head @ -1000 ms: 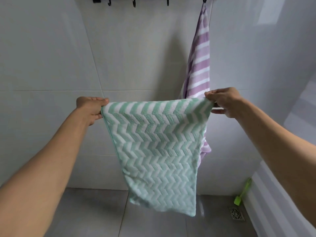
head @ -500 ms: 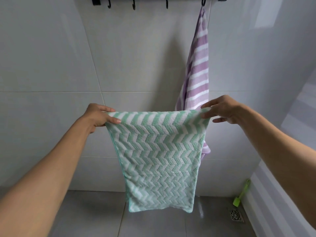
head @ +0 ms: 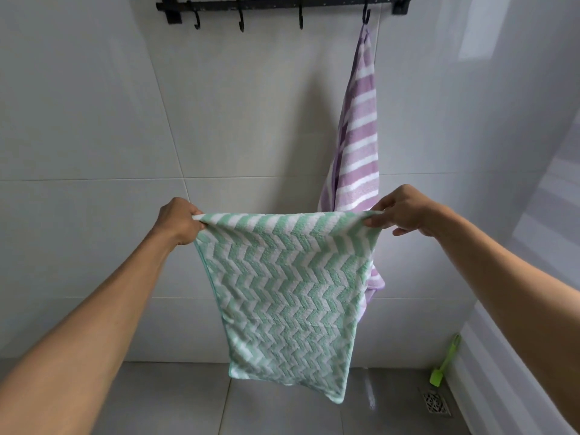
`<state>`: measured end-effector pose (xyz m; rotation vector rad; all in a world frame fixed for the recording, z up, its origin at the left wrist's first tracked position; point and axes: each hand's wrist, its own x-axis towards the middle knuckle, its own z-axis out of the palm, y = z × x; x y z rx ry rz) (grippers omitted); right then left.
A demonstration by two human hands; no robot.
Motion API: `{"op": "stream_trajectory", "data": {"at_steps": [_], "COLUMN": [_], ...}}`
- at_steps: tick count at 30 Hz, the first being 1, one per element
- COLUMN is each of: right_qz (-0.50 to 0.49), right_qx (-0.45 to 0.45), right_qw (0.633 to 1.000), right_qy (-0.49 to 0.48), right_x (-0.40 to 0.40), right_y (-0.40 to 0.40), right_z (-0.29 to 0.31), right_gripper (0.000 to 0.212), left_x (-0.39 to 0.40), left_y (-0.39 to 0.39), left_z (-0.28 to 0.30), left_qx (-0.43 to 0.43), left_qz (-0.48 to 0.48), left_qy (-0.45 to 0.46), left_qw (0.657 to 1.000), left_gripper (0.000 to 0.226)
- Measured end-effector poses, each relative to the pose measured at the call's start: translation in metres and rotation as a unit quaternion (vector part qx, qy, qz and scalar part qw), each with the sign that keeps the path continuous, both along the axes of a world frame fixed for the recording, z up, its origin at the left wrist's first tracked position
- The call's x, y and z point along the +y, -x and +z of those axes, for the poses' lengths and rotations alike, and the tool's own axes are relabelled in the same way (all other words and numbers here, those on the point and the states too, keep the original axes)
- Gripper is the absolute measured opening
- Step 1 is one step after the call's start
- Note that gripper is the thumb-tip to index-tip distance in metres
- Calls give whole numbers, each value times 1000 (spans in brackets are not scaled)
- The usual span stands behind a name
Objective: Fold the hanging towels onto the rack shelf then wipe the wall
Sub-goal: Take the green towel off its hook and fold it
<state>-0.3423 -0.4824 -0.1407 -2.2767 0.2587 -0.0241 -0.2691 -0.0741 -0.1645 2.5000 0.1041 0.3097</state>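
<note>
Terrycloth, green-and-white chevron towel point(head: 282, 287), doubled into a soft rectangle, stretched in mid-air before the glossy tiled wall point(head: 94, 120). Top corners pinched by left hand point(head: 180, 219) and right hand point(head: 405, 211), fingers curled tight. Behind, purple striped towel point(head: 357, 146) on black hook rack point(head: 282, 4).

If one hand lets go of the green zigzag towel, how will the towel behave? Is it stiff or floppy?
Probably floppy: the green zigzag towel hangs limp between the left hand and right hand, and its top edge sags. Released, that corner would likely drop and swing. It seems light, since fingertip pinches hold it.
</note>
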Motion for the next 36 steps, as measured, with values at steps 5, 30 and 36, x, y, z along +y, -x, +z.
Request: {"op": "stream_trajectory", "data": {"at_steps": [5,30,36], "right_qz": [24,137,73], "right_qx": [10,83,55], "right_qw": [1000,939,911], "right_qy": [17,-304,-403], "right_x": [0,-18,-21], "right_y": [-4,27,20], "right_z": [5,-34,-59], "right_gripper": [12,105,81], "left_x": [1,6,9], "left_y": [-5,30,19], "left_z": [10,-19,-26], "left_qx": [1,192,145], "left_qz": [-11,-182,-148], "left_qy": [-33,398,538], "left_qw": [999,878,817], "left_gripper": [14,97,39]}}
